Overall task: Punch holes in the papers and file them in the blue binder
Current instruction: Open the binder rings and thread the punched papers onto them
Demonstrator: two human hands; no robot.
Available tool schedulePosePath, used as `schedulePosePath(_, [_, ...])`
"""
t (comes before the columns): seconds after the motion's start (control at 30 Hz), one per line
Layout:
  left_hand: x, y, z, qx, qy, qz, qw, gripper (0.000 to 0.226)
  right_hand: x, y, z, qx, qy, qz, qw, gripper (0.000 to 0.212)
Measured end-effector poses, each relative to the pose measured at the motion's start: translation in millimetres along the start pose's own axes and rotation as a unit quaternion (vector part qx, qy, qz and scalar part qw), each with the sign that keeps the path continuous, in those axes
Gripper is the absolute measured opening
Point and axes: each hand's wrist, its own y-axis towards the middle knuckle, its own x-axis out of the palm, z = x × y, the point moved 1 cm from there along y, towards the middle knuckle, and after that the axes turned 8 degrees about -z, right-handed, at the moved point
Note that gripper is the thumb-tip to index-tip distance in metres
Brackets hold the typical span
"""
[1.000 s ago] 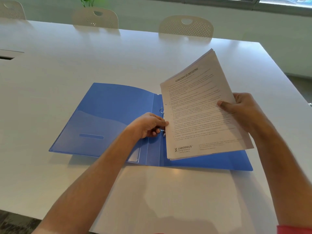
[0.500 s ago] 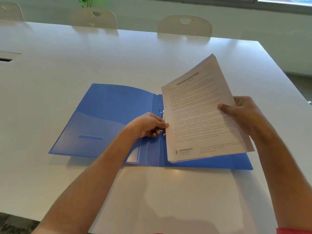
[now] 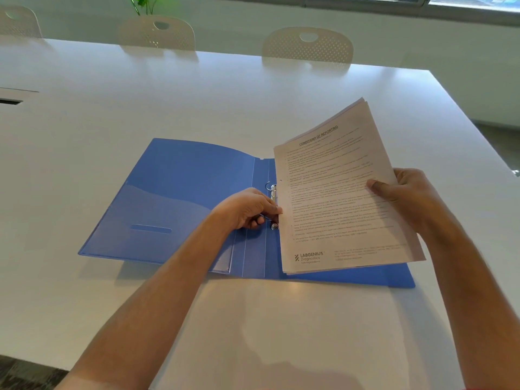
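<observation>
The blue binder (image 3: 180, 198) lies open and flat on the white table (image 3: 140, 102). Its metal rings (image 3: 270, 190) stand at the spine, the upper one open. A stack of printed papers (image 3: 334, 198) hangs tilted over the binder's right half, with a punched hole visible near its left edge. My right hand (image 3: 405, 192) grips the stack's right edge, thumb on top. My left hand (image 3: 250, 209) pinches the stack's left edge beside the rings; the lower ring is partly hidden by its fingers.
Three pale perforated chair backs (image 3: 306, 46) stand along the table's far edge, with a green plant (image 3: 149, 2) behind them. A dark slot (image 3: 9, 102) sits in the table at far left. The table's right edge (image 3: 478, 130) runs close to the binder.
The stack has come lower and flatter over the binder's right half, its left edge closer to the rings. My left hand stays at the rings.
</observation>
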Motion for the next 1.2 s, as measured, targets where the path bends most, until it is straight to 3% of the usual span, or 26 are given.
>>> schedulePosePath(0.13, [0,3,3,-0.004,0.09,0.031,0.996,0.022,-3,-1,-1,-0.011,-0.005,-0.002,1.0,0.004])
schedulePosePath(0.23, [-2,7,7,0.042,0.116,0.083,0.989,0.019,-1,-1,-1,-0.021,-0.009,-0.01,1.0,0.004])
schedulePosePath(0.3, [-6,12,11,0.122,0.098,0.167,0.973,0.013,0,-2,-1,-0.026,-0.008,-0.01,1.0,0.004])
schedulePosePath(0.37, [-11,15,17,0.192,0.117,0.267,0.937,0.012,-1,-3,-1,-0.033,-0.006,-0.011,0.999,0.004])
schedulePosePath(0.4, [-14,17,21,0.204,0.105,0.283,0.931,0.013,-1,-3,-2,-0.035,-0.006,-0.01,0.999,0.004])
schedulePosePath(0.5, [-21,25,31,0.161,0.019,0.217,0.963,0.013,-2,-2,-3,-0.037,-0.002,-0.007,0.999,0.006])
schedulePosePath(0.57, [-26,28,34,0.117,0.025,0.162,0.979,0.014,-3,-2,-5,-0.036,-0.001,-0.004,0.999,0.006])
schedulePosePath(0.77, [-34,34,38,0.059,-0.012,0.046,0.997,0.021,-2,-2,-11,-0.042,-0.015,-0.012,0.999,0.005])
schedulePosePath(1.07, [-39,41,34,0.046,-0.084,0.006,0.995,0.04,-1,1,-19,-0.04,-0.025,-0.024,0.999,0.006])
schedulePosePath(1.2, [-42,47,33,0.04,-0.06,0.017,0.997,0.031,-1,3,-21,-0.036,-0.036,-0.028,0.998,0.007])
